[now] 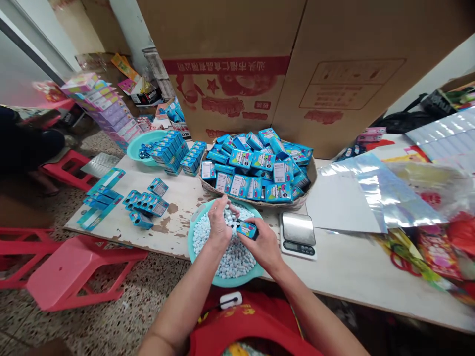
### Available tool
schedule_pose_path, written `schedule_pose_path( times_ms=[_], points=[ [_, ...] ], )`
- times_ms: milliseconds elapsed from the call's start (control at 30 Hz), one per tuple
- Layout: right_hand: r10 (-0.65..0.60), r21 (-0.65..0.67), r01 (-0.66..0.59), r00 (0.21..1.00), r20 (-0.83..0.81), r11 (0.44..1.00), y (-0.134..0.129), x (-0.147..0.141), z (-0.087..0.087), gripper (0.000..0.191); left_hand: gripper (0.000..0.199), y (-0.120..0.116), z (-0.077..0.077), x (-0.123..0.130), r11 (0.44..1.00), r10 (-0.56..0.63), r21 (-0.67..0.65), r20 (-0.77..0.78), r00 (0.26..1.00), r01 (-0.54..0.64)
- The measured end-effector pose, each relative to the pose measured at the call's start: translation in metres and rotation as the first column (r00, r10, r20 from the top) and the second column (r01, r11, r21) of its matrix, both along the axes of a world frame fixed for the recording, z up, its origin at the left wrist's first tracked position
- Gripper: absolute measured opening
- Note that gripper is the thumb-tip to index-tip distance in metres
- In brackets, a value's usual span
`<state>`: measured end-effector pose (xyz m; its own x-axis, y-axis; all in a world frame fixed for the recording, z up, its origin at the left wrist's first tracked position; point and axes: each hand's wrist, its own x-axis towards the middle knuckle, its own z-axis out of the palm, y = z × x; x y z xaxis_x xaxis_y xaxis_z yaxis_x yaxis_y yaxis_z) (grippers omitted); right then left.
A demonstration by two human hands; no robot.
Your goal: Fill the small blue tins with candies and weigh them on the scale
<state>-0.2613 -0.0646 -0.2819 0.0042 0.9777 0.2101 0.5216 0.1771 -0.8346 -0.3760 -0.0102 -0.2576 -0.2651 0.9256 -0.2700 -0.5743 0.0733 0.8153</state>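
The bowl (192,237) is full of small white bits (232,259), and both hands are up over it. The left hand (218,222) is curled around some of the white bits. The right hand (265,242) grips a little blue box (247,229) between thumb and fingers, and one end of the box is turned to the left hand, close to the bits in it. The box is over the bowl too. Just behind the bowl is a basket (260,201) heaped with more blue boxes. To the right of the bowl is a scale (298,235), and past that are shiny sheets (367,193). To the left of the bowl lies a small bunch of boxes (146,202). Back and left of the bowl, neat stacks (170,153) stand next to a green tub (133,151). A big carton (237,64) stands up behind the basket.
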Motion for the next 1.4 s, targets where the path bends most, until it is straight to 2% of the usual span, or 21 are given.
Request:
schedule_pose_path(
  times_ms=[167, 300, 500, 633, 867, 1033, 1167, 1267, 1400],
  points=[
    [0.036, -0.030, -0.036, 0.999, 0.010, 0.999, 0.003, -0.004, 0.002, 0.024, 0.034, 0.003, 0.001, 0.000, 0.997, 0.038, 0.067, -0.136, 0.990, -0.029],
    [0.042, -0.053, -0.038, 0.997, 0.059, 0.998, 0.010, -0.006, 0.004, 0.024, 0.033, 0.009, -0.002, -0.001, 0.999, 0.000, 0.039, -0.137, 0.991, 0.006],
    [0.080, -0.035, -0.077, 0.992, 0.102, 0.996, 0.020, -0.009, 0.010, 0.026, 0.033, 0.013, -0.004, -0.001, 0.997, 0.041, 0.068, -0.204, 0.978, -0.028],
    [0.083, -0.007, -0.082, 0.993, 0.079, 0.997, 0.021, -0.014, 0.011, 0.025, 0.032, 0.015, -0.001, -0.003, 0.996, 0.061, 0.070, -0.174, 0.983, -0.049],
    [0.043, -0.020, -0.043, 0.999, -0.001, 0.999, 0.023, -0.019, 0.011, 0.026, 0.028, 0.015, 0.003, -0.010, 0.997, 0.030, 0.073, -0.139, 0.990, -0.020],
    [0.019, -0.038, -0.021, 0.999, -0.050, 0.999, 0.026, -0.020, 0.011, 0.027, 0.031, 0.014, 0.008, -0.014, 0.994, -0.043, 0.089, -0.151, 0.988, 0.056],
    [0.012, -0.045, -0.016, 0.995, -0.097, 0.999, 0.027, -0.020, 0.009, 0.028, 0.025, 0.012, 0.009, -0.015, 0.982, -0.072, 0.165, -0.132, 0.989, 0.093],
    [0.005, -0.056, -0.012, 0.993, -0.114, 0.998, 0.028, -0.020, 0.009, 0.027, 0.023, 0.009, 0.005, -0.015, 0.960, -0.103, 0.235, -0.208, 0.973, 0.151],
    [-0.017, -0.107, -0.001, 0.986, -0.164, 0.994, 0.033, -0.019, 0.003, 0.030, 0.031, 0.003, 0.001, -0.012, 0.908, -0.174, 0.307, -0.340, 0.924, 0.284]
  ],
)
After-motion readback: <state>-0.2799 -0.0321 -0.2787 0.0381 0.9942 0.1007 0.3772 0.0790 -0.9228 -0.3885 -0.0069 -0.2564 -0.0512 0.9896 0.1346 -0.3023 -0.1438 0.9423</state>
